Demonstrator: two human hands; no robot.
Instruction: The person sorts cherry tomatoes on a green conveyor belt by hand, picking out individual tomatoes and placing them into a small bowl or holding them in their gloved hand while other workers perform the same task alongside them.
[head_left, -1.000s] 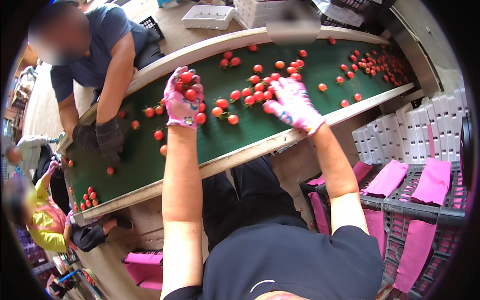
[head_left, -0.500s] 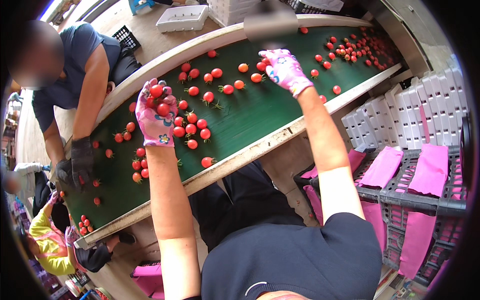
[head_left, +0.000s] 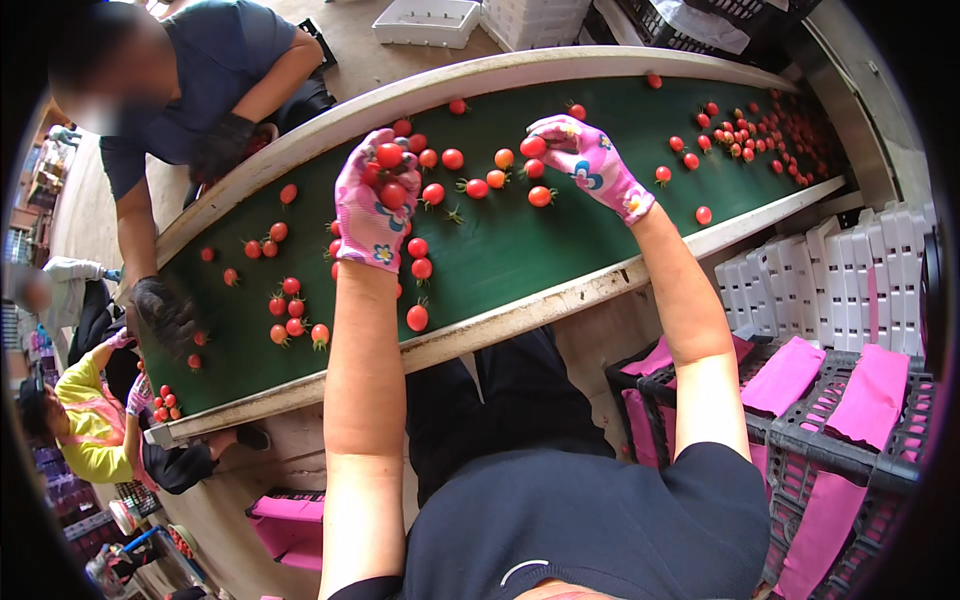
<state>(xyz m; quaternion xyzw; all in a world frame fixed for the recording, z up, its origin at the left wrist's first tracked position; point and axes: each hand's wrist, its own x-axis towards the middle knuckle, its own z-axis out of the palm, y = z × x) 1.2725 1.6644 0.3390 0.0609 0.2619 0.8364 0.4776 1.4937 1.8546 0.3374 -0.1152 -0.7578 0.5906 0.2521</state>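
My fingers on the left hand were curled up around a small heap of red tomatoes, cupped palm-up in the pink flowered glove, above the green belt. My right hand, gloved the same, reached farther out and to the right, and its fingertips pinched one red tomato just off the belt.

Between my two hands lay loose tomatoes, among them an orange one and a red one just near of my right hand. More sat near my left wrist, one close to the belt's near pale rim. A thick scatter lay well off to the far right.

Across the belt on the far left, another person in dark gloves leaned in, one gloved hand resting on the belt's left end. To my near right stood dark crates lined in pink, with stacked white trays just beyond them.
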